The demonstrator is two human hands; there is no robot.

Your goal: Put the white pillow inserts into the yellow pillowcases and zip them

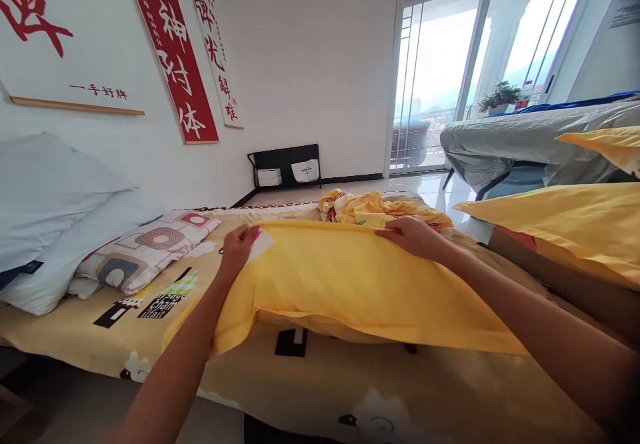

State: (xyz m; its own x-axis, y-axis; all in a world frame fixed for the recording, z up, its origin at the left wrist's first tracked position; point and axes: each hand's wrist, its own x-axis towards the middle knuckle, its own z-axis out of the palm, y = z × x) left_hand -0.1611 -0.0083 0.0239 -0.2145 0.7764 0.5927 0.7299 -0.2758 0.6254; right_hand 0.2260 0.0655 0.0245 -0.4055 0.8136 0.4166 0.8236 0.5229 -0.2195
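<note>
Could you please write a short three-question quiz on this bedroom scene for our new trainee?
1. True or false: both hands grip the far edge of the yellow pillowcase.
2. What lies on the bed to the left of the left hand? A) patterned pillow B) open book C) folded towel
3. What lies bunched just beyond the right hand?

Key
1. True: each hand pinches that edge, one near each end.
2. A, the patterned pillow, next to white bedding.
3. A crumpled yellow printed cloth.
</note>
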